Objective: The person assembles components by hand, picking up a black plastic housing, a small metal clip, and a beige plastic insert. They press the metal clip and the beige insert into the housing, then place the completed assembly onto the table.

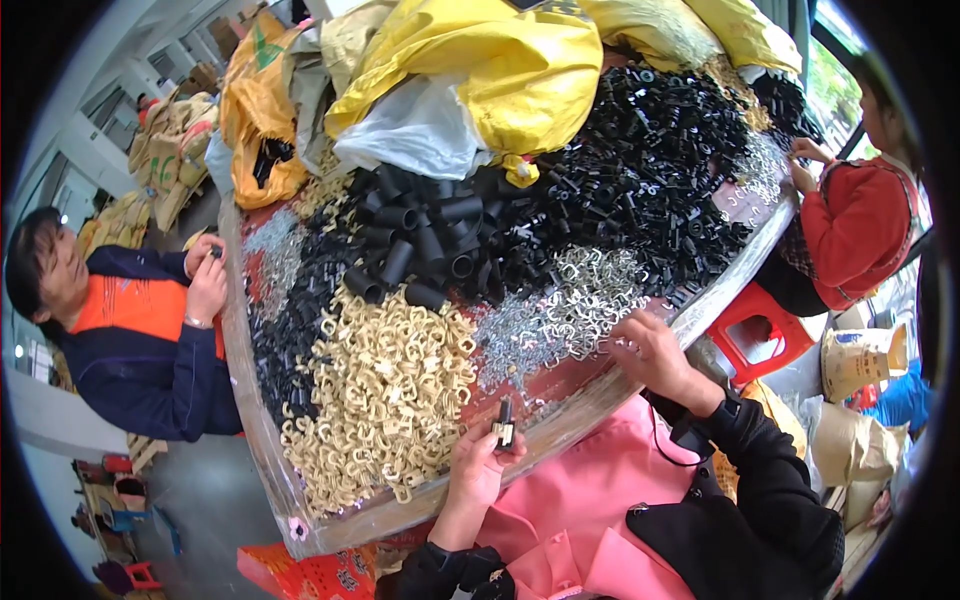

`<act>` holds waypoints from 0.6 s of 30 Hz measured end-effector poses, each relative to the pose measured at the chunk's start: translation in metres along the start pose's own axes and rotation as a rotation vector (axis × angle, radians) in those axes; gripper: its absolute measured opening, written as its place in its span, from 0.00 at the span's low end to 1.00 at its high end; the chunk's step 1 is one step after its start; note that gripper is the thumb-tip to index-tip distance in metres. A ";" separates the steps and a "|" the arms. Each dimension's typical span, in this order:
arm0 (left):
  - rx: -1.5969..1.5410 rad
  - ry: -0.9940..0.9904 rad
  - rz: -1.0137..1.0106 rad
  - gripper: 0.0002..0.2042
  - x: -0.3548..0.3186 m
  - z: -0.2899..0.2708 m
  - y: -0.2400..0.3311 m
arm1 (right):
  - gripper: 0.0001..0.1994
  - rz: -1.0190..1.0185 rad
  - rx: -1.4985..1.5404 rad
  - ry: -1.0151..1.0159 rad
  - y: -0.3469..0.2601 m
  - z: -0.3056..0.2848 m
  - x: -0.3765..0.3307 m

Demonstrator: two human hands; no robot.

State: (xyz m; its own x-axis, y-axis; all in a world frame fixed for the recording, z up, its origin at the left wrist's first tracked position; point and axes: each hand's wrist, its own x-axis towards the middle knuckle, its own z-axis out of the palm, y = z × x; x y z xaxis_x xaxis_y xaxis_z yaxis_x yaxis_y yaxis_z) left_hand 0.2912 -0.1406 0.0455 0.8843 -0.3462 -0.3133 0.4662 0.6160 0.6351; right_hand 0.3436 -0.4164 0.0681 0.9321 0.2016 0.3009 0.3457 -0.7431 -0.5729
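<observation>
Black tube [504, 424] stood upright, pinched in the left hand [478, 462] fingers above the desk [560, 425] edge. Right hand [655, 358] fingers curled into silver clips [560, 315]; picking one cleanly and keeping the tube steady would help.

You've just got the one head view; it looks steeply down from close above the table [560, 425], near edge at bottom; fisheye bends the rim.

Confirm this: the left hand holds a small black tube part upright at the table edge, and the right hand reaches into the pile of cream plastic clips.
Not quite. In the head view the right hand reaches into the silver metal clips, not the cream plastic clips. The left hand does hold the small black tube part upright at the table edge.
</observation>
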 end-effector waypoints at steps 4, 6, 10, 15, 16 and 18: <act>0.060 -0.045 -0.028 0.16 0.000 0.000 0.001 | 0.06 0.117 -0.139 -0.029 0.027 -0.012 -0.008; 0.004 -0.084 -0.081 0.15 0.003 -0.003 0.001 | 0.06 0.108 -0.179 -0.006 0.031 -0.009 -0.008; 0.042 -0.141 -0.157 0.16 0.005 -0.006 0.004 | 0.06 0.096 -0.232 0.001 0.036 0.000 -0.008; 0.232 -0.091 -0.198 0.17 0.008 0.001 0.012 | 0.06 0.144 -0.122 -0.038 0.036 -0.002 -0.001; 0.219 -0.072 -0.193 0.17 0.006 0.001 0.012 | 0.05 0.145 -0.084 -0.041 0.036 -0.003 -0.001; 0.225 -0.039 -0.185 0.18 0.004 0.002 0.013 | 0.05 0.138 -0.027 -0.051 0.038 -0.004 -0.003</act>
State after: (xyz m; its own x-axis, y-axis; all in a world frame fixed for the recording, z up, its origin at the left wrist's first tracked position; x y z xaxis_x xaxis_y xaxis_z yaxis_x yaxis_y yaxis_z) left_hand 0.3009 -0.1354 0.0541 0.7813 -0.4672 -0.4138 0.5977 0.3694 0.7115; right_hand 0.3532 -0.4476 0.0485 0.9750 0.1280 0.1815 0.2117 -0.7827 -0.5853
